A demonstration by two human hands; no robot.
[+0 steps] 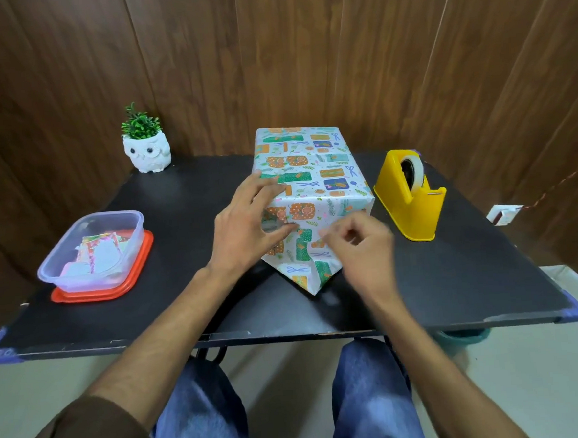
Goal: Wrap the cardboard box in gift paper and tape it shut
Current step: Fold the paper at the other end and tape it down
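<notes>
Head view: the box [311, 169], covered on its top and visible sides in gift paper [333, 185], stands at the middle of the counter [455, 275]. Its near end is not yet closed: a triangular flap [306, 272] of paper lies flat on the counter, pointing from the box's near face toward the person. The left hand [247, 228] rests on the box's near left top edge, fingers [265, 186] spread and fairly straight over the top, thumb pressed against the near face. It clamps nothing and only pins the paper down. The right hand [358, 244] hovers just in front of the box's near face, beside the left thumb and above the flap. It is motion-blurred with fingers loosely curled, and whether they pinch a piece of tape or nothing cannot be told. A tape dispenser [411, 196] stands just right of the box, a clear container [91, 253] of paper scraps sits well to its left, and an owl planter [148, 153] stands beyond the box's far left corner. Judged step: closing and taping the near end. Recommendation: hold the side folds down with the left hand, draw the flap up tight against the near face with a sharp crease at the bottom edge, then lay tape across the flap's tip onto the paper above and rub it flat. Risk: slack paper would leave a gaping end.
</notes>
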